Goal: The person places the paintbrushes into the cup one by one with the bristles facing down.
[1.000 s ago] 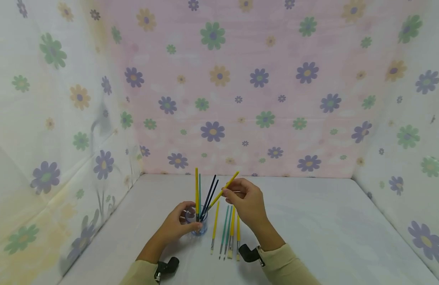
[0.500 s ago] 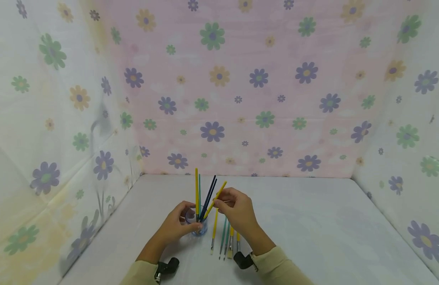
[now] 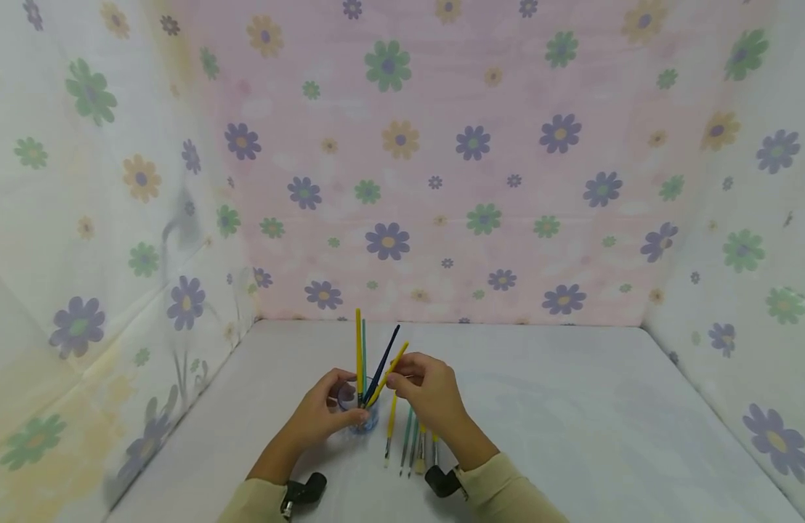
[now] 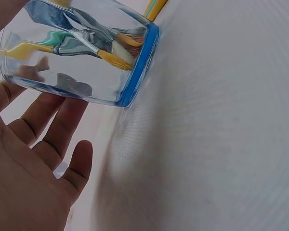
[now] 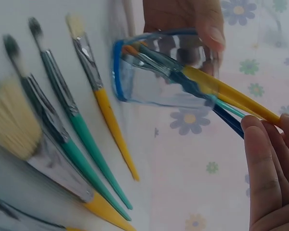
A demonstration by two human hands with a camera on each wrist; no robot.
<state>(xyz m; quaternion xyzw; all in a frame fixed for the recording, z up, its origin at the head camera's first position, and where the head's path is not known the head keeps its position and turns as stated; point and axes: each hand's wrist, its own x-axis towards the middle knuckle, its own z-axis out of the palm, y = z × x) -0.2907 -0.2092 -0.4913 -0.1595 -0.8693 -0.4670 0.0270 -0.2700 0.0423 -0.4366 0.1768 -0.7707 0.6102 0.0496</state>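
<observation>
Grips a clear cup (image 3: 371,423) with the left hand (image 3: 319,415), thumb and fingers bent round its wall, just past six o'clock in the head view. Pinches a slanting yellow brush (image 3: 399,357) between thumb and fingers of the right hand (image 3: 435,392), between the cup's two and three o'clock; leans to one o'clock, lower end inside the cup.

Shows clearly in both wrist views, though hardly from the head: a blue base (image 4: 140,67) on the cup. Shows only in the left wrist view: the little finger (image 4: 80,166) standing off the cup, at eight o'clock. Shows close up in the right wrist view: loose brushes partly covered by the right hand from the head.

Counts five loose on the white table (image 3: 559,436), at the cup's four o'clock: one slim yellow brush (image 5: 113,125), two teal brushes (image 5: 89,151), one broad brush (image 5: 14,120), and a fifth brush (image 5: 24,217), cut off at eight o'clock. Counts in the cup, besides the pinched one: one upright yellow brush (image 3: 359,349), one thin teal brush (image 3: 365,352), both pointing to twelve, and at least one dark blue brush (image 3: 386,357), pointing to one; cannot tell whether more overlap.
</observation>
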